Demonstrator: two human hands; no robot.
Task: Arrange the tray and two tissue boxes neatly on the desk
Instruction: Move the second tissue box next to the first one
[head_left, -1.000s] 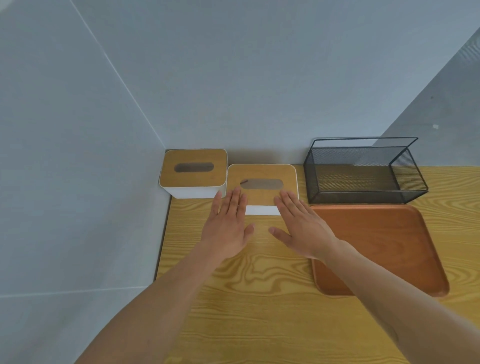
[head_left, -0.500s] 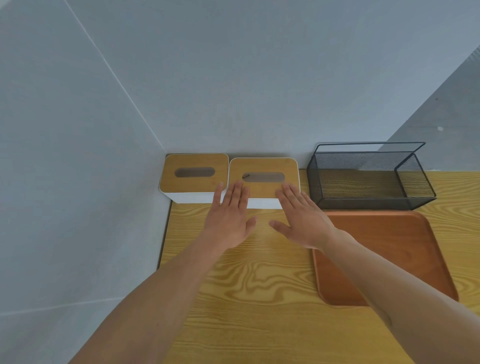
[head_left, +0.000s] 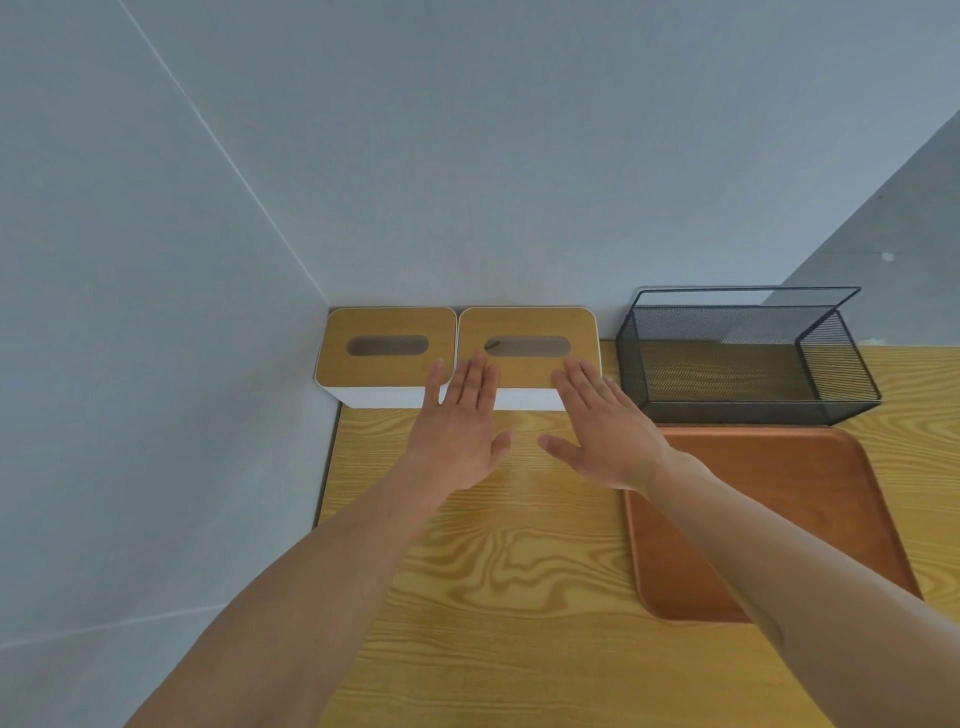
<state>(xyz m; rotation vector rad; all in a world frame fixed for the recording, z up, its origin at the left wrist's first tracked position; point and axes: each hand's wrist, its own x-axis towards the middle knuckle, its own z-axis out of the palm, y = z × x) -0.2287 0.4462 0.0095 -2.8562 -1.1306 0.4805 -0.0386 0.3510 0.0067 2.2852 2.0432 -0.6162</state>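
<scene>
Two white tissue boxes with wooden slotted lids stand side by side against the back wall: the left box (head_left: 387, 338) in the corner, the right box (head_left: 524, 325) touching it. My left hand (head_left: 460, 426) and my right hand (head_left: 605, 431) lie flat, fingers spread, with fingertips against the front of the right box. Neither hand holds anything. A brown wooden tray (head_left: 810, 493) lies flat on the desk to the right, partly under my right forearm.
A black wire mesh basket (head_left: 748, 358) stands against the back wall, just behind the tray. The wooden desk (head_left: 493, 597) ends at the grey wall on the left. Bare desk surface lies in front of the boxes.
Both hands have pushed the right tissue box back to the wall, so it now lines up with the left box. The tray and basket have not moved.
</scene>
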